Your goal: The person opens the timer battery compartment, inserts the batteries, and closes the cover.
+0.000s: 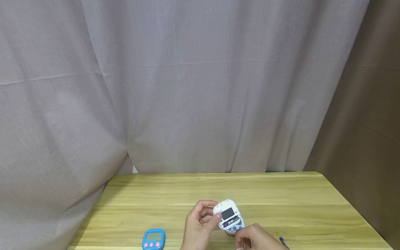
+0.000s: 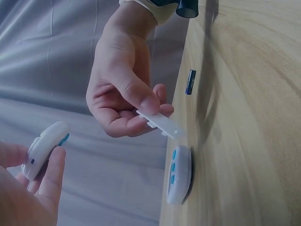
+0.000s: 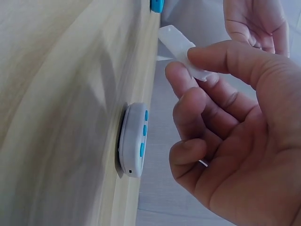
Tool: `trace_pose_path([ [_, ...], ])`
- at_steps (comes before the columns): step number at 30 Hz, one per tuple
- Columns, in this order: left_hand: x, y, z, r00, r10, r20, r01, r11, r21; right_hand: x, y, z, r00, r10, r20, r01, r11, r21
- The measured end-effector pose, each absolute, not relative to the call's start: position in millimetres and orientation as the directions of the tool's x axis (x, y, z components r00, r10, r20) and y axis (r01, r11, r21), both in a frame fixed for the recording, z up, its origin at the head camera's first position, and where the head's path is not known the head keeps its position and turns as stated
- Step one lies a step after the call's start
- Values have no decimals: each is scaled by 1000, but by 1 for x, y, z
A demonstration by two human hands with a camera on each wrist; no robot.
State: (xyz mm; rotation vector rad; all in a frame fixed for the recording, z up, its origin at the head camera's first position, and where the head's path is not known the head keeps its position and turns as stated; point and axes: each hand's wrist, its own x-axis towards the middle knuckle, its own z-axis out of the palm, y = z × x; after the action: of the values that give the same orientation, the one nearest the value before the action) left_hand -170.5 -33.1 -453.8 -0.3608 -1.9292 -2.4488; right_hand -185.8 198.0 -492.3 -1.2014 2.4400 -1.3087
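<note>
One white timer | pinched within left grip | right grip, nearby, pinches white cover

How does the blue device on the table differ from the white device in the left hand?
The blue device has pinkish buttons; the white device has blue buttons. The blue device lies display-up on the table; the left hand holds the white device, its open battery compartment showing. Both have rounded corners.

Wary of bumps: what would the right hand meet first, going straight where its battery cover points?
Probably the wooden tabletop near the white timer lying on it; depth is unclear, so the battery cover in the right hand might touch that timer first.
</note>
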Motion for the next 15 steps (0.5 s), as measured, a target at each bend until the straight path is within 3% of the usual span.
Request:
trace_pose_path([
  [6,-171,-33,-453,-972,141,189,152,-239,959,-185,199,-488,-715,-672,193,-461,245,-853],
  [15,-171,-33,-452,-975,135,174,137,-244,960,-176,196,-475,-823,-554,126,-276,197,-941],
])
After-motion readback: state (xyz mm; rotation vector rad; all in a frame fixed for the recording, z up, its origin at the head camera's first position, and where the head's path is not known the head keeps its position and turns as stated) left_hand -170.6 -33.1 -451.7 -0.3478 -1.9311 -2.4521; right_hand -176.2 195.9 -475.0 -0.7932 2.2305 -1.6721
